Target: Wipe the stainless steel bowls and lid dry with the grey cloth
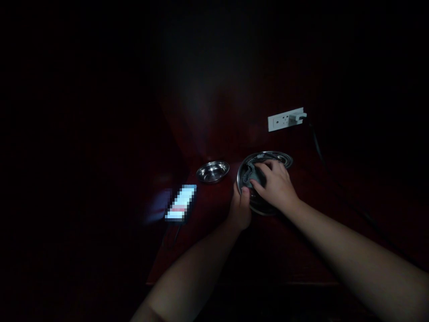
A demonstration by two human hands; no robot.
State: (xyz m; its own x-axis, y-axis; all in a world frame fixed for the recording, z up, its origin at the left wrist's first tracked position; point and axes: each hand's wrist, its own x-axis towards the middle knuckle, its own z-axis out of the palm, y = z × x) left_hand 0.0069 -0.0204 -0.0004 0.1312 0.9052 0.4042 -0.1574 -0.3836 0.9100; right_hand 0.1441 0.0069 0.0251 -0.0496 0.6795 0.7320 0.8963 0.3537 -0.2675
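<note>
The scene is very dark. My left hand grips the near left rim of a steel plate, tilted up off a dark red wooden table. My right hand is closed on a grey cloth and presses it against the inside of the plate. Much of the plate is hidden behind my right hand.
A small steel bowl sits on the table left of the plate. A lit phone lies further left near the table's edge. A white wall socket with a plug and dark cable is behind.
</note>
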